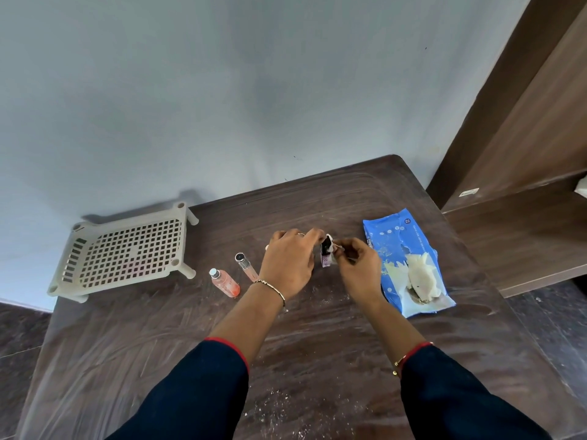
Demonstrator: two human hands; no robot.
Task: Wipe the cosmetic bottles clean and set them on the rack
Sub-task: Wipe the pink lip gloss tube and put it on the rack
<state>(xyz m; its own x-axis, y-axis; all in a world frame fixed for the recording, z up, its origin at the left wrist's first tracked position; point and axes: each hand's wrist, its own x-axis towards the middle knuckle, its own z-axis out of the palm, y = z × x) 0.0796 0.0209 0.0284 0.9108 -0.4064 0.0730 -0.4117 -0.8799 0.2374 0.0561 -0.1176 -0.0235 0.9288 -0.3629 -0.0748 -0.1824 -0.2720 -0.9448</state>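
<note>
Head view: hands (287, 265) (360, 269) hold one bottle (326, 256), one wipe (334, 246); two bottles (225, 282) (246, 266), one rack (124, 252).

Single view: a wide-angle camera worn on the person's head, looking forward and down across the worktop (317, 350) toward the wall (222, 90) behind it. It sits close and high. Both forearms enter from the lower edge, with the left hand (287, 265) and right hand (360, 269) near frame centre, and straight edges bow toward the margins.
</note>
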